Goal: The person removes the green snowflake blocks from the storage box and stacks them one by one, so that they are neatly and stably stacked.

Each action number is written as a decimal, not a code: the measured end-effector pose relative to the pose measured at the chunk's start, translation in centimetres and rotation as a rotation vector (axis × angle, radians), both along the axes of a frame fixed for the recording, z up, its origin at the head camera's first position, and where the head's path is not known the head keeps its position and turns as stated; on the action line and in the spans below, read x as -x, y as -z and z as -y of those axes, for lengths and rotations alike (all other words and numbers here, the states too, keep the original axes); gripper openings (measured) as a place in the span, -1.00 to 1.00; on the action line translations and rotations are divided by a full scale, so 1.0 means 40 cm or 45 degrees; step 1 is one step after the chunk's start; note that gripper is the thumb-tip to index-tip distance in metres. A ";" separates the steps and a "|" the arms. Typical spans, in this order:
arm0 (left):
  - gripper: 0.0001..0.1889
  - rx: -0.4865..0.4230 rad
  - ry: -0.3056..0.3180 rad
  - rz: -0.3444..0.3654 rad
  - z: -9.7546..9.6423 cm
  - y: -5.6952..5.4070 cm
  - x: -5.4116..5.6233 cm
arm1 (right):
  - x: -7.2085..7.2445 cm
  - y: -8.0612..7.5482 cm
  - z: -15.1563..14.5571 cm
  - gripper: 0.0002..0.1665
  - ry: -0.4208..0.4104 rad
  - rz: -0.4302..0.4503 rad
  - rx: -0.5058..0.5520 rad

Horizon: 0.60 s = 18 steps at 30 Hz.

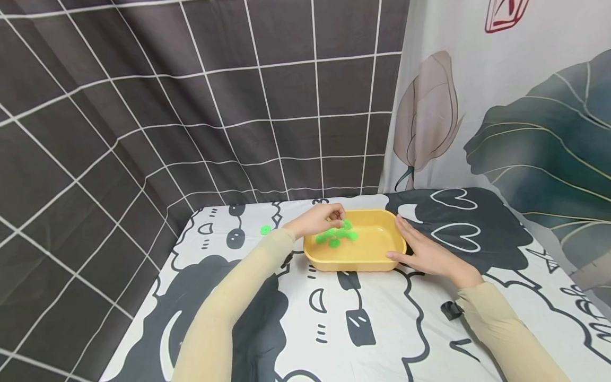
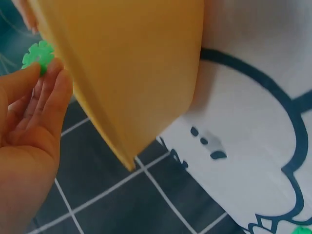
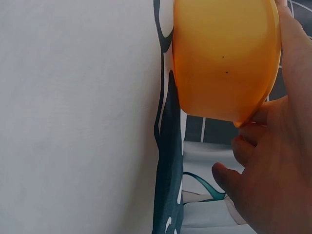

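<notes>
My left hand [image 1: 322, 219] is over the left part of a yellow plastic tub [image 1: 355, 265]. In the left wrist view, its thumb and fingertips pinch a green flower-shaped disc [image 2: 39, 56] with a notched edge, just beyond the tub's rim. Several similar green discs [image 1: 334, 243] lie inside the tub on its left side, partly hidden by the left hand. My right hand [image 1: 427, 252] rests against the tub's right end, fingers mostly straight along the rim and the thumb at the near corner. Below the rim, the right wrist view shows its lower fingers [image 3: 246, 141] loosely bent.
A single green disc [image 1: 265, 229] lies on the patterned black-and-white cloth [image 1: 305, 339], left of the tub. Behind hangs a dark curtain [image 1: 286, 95] with white grid lines. A light curtain [image 1: 429, 42] printed with leaves hangs at the right.
</notes>
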<state>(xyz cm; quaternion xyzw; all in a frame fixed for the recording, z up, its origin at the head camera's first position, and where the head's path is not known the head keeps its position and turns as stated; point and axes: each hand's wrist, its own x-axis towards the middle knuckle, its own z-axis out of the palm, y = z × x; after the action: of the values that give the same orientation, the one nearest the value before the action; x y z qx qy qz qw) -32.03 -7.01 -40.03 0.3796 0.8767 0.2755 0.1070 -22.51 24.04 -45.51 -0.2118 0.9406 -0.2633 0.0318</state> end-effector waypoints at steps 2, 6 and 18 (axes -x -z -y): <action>-0.92 -0.043 -0.031 -0.011 0.014 -0.010 0.004 | 0.001 0.001 0.000 0.21 0.002 0.007 0.001; -0.92 -0.103 -0.097 -0.048 0.049 -0.035 0.012 | 0.002 0.003 0.000 0.22 0.004 0.018 -0.001; -0.94 -0.301 -0.352 -0.095 0.178 -0.074 0.027 | 0.002 0.006 -0.002 0.21 0.018 0.035 0.006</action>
<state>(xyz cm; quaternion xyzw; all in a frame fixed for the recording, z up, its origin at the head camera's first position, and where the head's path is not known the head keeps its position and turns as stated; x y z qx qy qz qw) -33.11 -14.14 -37.07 0.2755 0.8854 0.3744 -0.0098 -22.61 24.10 -45.73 -0.2015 0.9409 -0.2689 0.0425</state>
